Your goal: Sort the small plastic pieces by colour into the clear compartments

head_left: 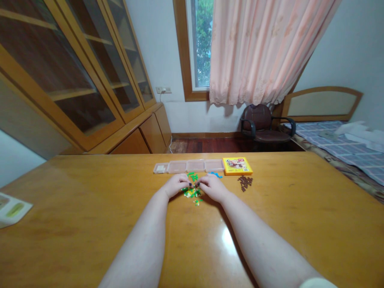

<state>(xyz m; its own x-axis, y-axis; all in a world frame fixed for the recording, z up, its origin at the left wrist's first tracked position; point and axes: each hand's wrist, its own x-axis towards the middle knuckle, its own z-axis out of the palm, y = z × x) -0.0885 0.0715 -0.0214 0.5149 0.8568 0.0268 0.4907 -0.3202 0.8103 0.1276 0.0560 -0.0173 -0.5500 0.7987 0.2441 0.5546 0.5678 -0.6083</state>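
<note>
My left hand (177, 185) and my right hand (212, 187) meet over a pile of small green, yellow and white plastic pieces (192, 193), which look like tiny building bricks. Both hands have curled fingers with the tips drawn together, close to each other; whatever they pinch is too small to make out. Just beyond the fingers lies a small group of green pieces (194, 177). Blue pieces (216, 175) show behind my right hand, partly covered by it. A few loose green and yellow pieces (197, 203) lie nearer to me.
Clear plastic trays (177, 166) stand in a row behind the hands, beside a yellow box (238, 166). Brown pieces (245, 183) are heaped in front of the box. A white object (13, 210) lies at the wooden table's (90, 224) left edge. A chair (264, 124) stands beyond.
</note>
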